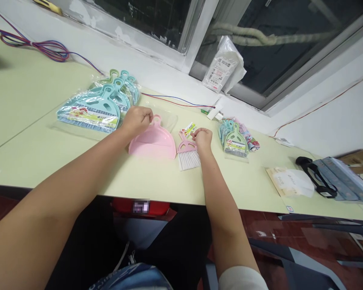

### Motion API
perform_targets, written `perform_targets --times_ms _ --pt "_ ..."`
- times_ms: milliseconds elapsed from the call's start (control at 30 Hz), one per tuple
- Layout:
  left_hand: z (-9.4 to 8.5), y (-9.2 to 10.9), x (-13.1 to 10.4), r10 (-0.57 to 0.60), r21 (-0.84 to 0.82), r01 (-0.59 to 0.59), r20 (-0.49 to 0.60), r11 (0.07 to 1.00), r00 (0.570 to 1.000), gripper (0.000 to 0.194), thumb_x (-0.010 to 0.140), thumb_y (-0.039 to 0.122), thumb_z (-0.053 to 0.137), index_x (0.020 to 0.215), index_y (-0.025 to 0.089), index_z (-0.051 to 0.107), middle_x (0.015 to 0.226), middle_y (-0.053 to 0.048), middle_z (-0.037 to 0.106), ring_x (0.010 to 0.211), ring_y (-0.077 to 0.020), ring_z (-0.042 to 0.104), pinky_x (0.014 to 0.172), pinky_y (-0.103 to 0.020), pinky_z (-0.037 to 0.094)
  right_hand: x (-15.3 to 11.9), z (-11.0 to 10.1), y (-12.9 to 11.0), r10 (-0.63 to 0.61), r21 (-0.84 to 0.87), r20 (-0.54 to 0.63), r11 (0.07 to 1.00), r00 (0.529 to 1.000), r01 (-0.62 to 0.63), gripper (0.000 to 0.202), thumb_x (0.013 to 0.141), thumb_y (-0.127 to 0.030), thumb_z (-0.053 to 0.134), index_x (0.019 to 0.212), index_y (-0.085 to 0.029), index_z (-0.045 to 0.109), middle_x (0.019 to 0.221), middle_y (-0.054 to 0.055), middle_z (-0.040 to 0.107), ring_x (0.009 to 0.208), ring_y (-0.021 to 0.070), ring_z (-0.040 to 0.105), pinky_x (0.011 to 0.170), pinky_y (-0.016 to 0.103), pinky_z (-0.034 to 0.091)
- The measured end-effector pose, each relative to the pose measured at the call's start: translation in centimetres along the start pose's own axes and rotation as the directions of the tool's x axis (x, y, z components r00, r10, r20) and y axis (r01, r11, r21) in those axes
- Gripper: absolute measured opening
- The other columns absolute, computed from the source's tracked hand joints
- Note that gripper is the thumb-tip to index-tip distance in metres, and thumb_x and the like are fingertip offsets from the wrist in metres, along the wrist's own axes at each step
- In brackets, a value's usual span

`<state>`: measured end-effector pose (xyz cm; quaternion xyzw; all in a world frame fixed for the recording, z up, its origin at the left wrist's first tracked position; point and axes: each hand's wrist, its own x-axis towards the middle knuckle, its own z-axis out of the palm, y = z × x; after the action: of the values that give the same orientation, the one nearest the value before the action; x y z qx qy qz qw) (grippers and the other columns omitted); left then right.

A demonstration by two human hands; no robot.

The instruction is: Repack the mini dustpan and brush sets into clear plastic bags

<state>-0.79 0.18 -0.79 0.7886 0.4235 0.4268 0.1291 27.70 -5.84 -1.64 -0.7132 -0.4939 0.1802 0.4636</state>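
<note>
- As two bare hands reach over a pale green tabletop [169, 181], a pink dustpan [153, 146] lies handle toward the wall [169, 77], with a pink brush [188, 147] just to its right.
- Curled at the dustpan's handle, the left hand [138, 119] has its fingers drawn in — whether they pinch anything cannot be told.
- Beside the brush's upper right edge, the right hand [203, 139] is loosely curled near a yellow-green label card [189, 129] — its grip, too, is unclear.
- Clear-wrapped blue dustpan sets [93, 105] lie left; smaller wrapped sets [235, 141] lie right.
</note>
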Motion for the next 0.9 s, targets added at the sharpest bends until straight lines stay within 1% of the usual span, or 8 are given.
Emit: perform_targets --times_ms 100,200,367,567,633,733,800,900 --pt "-0.1 -0.2 0.1 -0.034 -0.038 0.034 -0.014 0.999 0.999 0.011 0.068 0.016 0.049 0.061 0.022 0.056 0.056 -0.003 0.055 0.061 -0.0196 0.054 0.066 -0.035 0.043 -0.1 0.0 -0.7 0.173 0.294 -0.058 0.944 0.983 -0.149 0.006 0.066 -0.018 0.047 0.064 -0.023 0.048 0.053 -0.004 0.046 0.048 0.0128 0.049 0.049 0.023 0.042" --pt "-0.1 -0.3 0.2 -0.035 -0.095 0.034 -0.017 0.995 0.999 0.008 0.065 0.018 0.049 0.06 0.022 0.054 0.052 -0.002 0.049 0.057 -0.0184 0.048 0.062 -0.034 0.039 -0.1 -0.2 -1.3 0.216 0.37 -0.079 0.913 0.973 -0.173 0.007 0.066 -0.015 0.049 0.064 -0.022 0.047 0.05 -0.007 0.039 0.042 0.0083 0.031 0.042 0.02 0.027" --pt "-0.1 0.0 0.2 -0.06 -0.094 0.06 0.0 0.994 0.998 0.008 0.065 0.019 0.049 0.06 0.021 0.055 0.054 -0.003 0.05 0.058 -0.0191 0.049 0.063 -0.035 0.038 -0.4 -0.2 -1.8 0.257 0.425 -0.064 0.881 0.964 -0.206 0.01 0.067 -0.011 0.048 0.065 -0.021 0.048 0.05 -0.007 0.041 0.041 0.0069 0.029 0.041 0.019 0.022" --pt "0.1 -0.2 0.0 -0.062 -0.028 0.062 0.008 0.998 0.998 0.013 0.074 0.019 0.05 0.068 0.021 0.061 0.063 -0.006 0.059 0.068 -0.0239 0.059 0.072 -0.039 0.045 -1.4 0.0 -3.2 0.356 0.486 0.102 0.797 0.929 -0.359 0.016 0.069 -0.012 0.05 0.068 -0.023 0.039 0.049 -0.01 0.029 0.038 0.0063 0.019 0.039 0.02 0.012" --pt "0.4 -0.4 -0.1 -0.05 -0.016 0.05 -0.012 0.999 0.999 0.017 0.082 0.021 0.049 0.08 0.021 0.066 0.078 -0.009 0.067 0.081 -0.027 0.064 0.081 -0.042 0.049 -1.4 -0.2 -3.5 0.41 0.549 0.122 0.73 0.904 -0.406 0.018 0.069 -0.013 0.05 0.07 -0.024 0.035 0.051 -0.01 0.026 0.038 0.0061 0.015 0.038 0.02 0.01" --pt "0.9 -0.6 0.0 0.0 -0.004 -0.001 -0.083 1.0 0.997 0.031 0.094 0.035 0.052 0.116 0.021 0.068 0.124 -0.015 0.069 0.12 -0.0332 0.061 0.106 -0.048 0.045 -1.0 -0.7 -3.4 0.482 0.654 0.127 0.616 0.867 -0.439 0.022 0.069 -0.013 0.047 0.073 -0.025 0.029 0.053 -0.011 0.023 0.038 0.0066 0.012 0.038 0.02 0.01" --pt "1.2 -0.6 0.0 0.019 0.001 -0.019 -0.099 1.0 0.995 0.055 0.094 0.051 0.059 0.141 0.023 0.057 0.156 -0.017 0.05 0.147 -0.0371 0.042 0.121 -0.053 0.034 -0.6 -1.0 -3.1 0.496 0.679 0.126 0.588 0.859 -0.439 0.023 0.07 -0.014 0.046 0.074 -0.025 0.027 0.054 -0.011 0.022 0.039 0.007 0.012 0.039 0.021 0.01" --pt "1.4 -0.5 0.1 -0.008 0.003 0.008 -0.032 1.0 0.999 0.087 0.09 0.071 0.059 0.162 0.027 0.035 0.176 -0.016 0.017 0.163 -0.0409 0.011 0.128 -0.059 0.016 -0.1 -1.2 -2.4 0.465 0.591 0.09 0.686 0.881 -0.423 0.021 0.072 -0.018 0.048 0.074 -0.026 0.028 0.056 -0.011 0.024 0.04 0.0078 0.015 0.04 0.022 0.015"
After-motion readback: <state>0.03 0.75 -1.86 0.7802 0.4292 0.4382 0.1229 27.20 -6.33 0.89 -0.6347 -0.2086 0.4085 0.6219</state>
